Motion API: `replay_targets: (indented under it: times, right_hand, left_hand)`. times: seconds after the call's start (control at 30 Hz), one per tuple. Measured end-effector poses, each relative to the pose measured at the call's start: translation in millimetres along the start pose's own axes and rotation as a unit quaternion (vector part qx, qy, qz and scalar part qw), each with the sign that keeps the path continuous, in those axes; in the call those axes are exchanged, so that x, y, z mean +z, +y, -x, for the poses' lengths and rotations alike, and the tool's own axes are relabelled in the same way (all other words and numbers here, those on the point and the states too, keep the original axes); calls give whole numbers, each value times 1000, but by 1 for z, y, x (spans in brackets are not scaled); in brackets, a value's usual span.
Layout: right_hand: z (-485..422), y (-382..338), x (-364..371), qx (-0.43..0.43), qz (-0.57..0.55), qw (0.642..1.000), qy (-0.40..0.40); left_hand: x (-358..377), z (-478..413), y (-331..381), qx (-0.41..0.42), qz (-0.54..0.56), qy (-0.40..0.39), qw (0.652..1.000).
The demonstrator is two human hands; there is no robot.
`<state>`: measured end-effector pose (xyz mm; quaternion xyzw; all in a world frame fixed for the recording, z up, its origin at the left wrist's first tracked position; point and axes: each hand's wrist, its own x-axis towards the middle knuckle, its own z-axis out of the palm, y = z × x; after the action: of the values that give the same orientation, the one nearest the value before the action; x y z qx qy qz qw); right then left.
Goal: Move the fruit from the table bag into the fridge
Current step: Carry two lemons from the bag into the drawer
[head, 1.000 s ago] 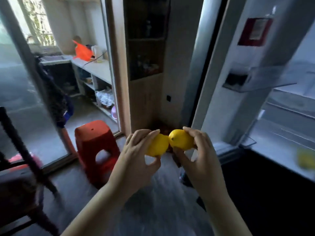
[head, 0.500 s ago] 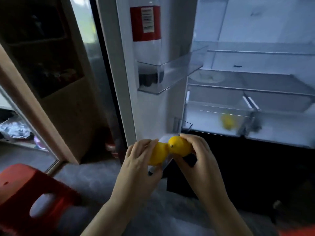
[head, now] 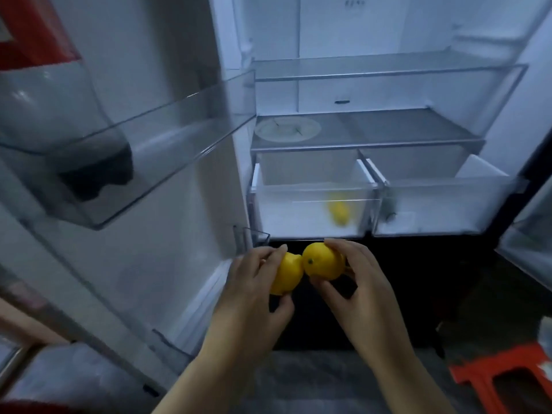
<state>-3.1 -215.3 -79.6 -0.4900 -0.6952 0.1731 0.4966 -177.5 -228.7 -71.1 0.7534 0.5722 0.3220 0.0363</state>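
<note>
The view had swung from the room onto the open white fridge (head: 328, 31), so delivery looked close. The left hand (head: 254, 282) clasped one smooth yellow lemon (head: 288, 273), the right hand (head: 361, 282) a second yellow lemon (head: 322, 261), the two touching. Just above the grip, a third blurred yellow fruit (head: 339, 210) lay in the left clear plastic drawer (head: 292, 204) of two
</note>
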Motion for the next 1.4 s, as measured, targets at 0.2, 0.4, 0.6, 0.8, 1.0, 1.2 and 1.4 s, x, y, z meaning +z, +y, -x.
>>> replay_targets:
  times: [0.2,0.4,0.6,0.8,1.0,1.2,1.4]
  right_hand:
    - [-71,64,-44,-33,0,999,-28]
    - [-129,119,-88,-55,-11,997,-45]
    - [-159,158,-103,-32,-28,998,-51]
    - [-191,197,-108,-6,-10,999,-49]
    - [-257,235,-94,5,24,998,-62]
    - [-331,267,-57,-16,40,985,-166]
    - [-378,294,-26,-76,93,946,-302]
  left_hand:
    - [57,-72,37,-17,11,42,999]
    - [100,-135,74,-19,16,57,998]
    - [133,-180,79,-25,52,29,998]
    - [171,-223,73,-8,93,3,996]
    - [199,-293,45,1,96,-12,995]
    - [206,-353,-11,-23,95,-36,995]
    - [209,-374,-61,-89,130,-146,977]
